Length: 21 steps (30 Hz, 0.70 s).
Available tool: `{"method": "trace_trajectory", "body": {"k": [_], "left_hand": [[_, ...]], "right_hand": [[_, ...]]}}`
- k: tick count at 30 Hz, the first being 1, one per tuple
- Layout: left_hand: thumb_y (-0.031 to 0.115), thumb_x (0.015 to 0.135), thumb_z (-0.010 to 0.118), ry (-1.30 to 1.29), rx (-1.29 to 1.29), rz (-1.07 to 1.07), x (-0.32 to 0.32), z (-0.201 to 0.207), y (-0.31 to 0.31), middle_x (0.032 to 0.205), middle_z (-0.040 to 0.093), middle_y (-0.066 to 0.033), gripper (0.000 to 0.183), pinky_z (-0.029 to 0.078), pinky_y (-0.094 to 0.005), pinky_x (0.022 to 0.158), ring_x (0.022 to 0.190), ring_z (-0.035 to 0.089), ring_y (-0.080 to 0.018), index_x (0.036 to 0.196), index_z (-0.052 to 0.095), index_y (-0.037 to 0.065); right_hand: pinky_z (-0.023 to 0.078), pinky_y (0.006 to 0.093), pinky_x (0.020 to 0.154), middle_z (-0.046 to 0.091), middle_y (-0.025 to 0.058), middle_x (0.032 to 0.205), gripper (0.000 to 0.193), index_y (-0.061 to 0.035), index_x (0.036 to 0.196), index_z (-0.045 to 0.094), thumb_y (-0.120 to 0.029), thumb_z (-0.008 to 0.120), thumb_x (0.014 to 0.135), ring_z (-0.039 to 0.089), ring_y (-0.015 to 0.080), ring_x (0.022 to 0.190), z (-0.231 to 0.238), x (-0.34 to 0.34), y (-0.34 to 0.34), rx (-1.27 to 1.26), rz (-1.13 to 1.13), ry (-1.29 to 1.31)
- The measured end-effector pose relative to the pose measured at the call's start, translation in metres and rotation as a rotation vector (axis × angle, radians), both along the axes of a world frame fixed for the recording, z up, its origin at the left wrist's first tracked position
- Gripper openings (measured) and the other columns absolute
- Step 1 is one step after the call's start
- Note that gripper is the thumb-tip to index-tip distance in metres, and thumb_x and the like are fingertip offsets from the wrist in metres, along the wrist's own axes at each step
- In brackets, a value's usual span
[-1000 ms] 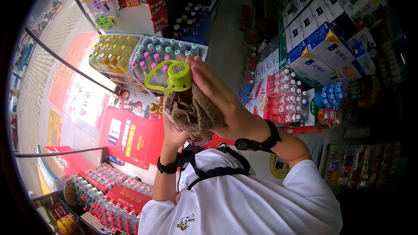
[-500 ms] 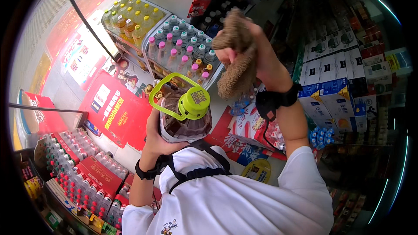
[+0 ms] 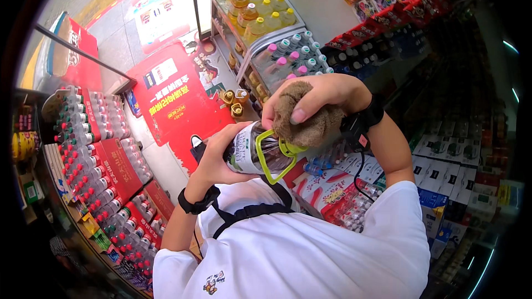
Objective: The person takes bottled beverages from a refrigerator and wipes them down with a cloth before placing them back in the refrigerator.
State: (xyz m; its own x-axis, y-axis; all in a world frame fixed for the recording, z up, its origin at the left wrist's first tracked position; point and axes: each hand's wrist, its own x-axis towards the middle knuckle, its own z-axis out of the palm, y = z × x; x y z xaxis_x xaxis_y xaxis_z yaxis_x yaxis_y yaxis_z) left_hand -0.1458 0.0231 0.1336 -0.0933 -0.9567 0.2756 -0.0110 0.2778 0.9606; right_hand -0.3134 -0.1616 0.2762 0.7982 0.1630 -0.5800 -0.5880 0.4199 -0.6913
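Observation:
My left hand (image 3: 214, 158) is wrapped round the body of a large clear plastic bottle (image 3: 243, 148) with dark contents and a white label. The bottle lies tilted, its top turned to the right. A lime-green carry handle (image 3: 261, 160) loops out at its neck. Bunched in my right hand (image 3: 341, 91) is a brown cloth (image 3: 302, 116), pinched between thumb and fingers and resting against the bottle's top. The cloth and hand cover most of the green cap.
Ahead stand racks of yellow-capped bottles (image 3: 257, 0) and clear bottles with pink and white caps (image 3: 302, 50). A red mat (image 3: 177, 99) lies on the floor. Packs of red-capped bottles (image 3: 105, 182) fill the left; stacked cartons (image 3: 443, 160) stand at right. Snack bags (image 3: 388, 16) hang at far right.
My right hand has brought the cloth down onto the bottle's top. The bottle has tipped from upright, its cap end swinging right. The view has turned, shifting the racks rightward.

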Motion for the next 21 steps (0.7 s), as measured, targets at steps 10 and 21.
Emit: {"method": "trace_trajectory", "body": {"k": [10,21], "left_hand": [[0.027,0.051,0.086,0.172,0.066,-0.122,0.160,-0.082,-0.054,0.111,0.061,-0.0130,0.082,0.048,-0.0350,0.086,0.100,0.061,-0.0285,0.122,0.052,0.004],[0.030,0.058,0.084,-0.049,0.394,0.353,0.325,-0.235,-0.133,0.146,0.025,-0.0202,0.112,0.026,-0.0478,0.108,0.133,0.032,-0.0342,0.145,0.017,0.009]], "right_hand": [[0.047,0.0290,0.068,0.064,0.0096,0.084,0.028,0.0030,0.097,0.059,-0.020,0.064,0.082,0.059,0.0144,0.076,-0.031,0.205,-0.057,-0.050,0.541,0.044],[0.048,0.0371,0.068,0.065,0.0153,0.083,0.038,-0.0028,0.105,0.056,-0.031,0.062,0.081,0.064,0.0293,0.075,-0.157,0.360,-0.122,-0.388,0.427,0.367]]}}
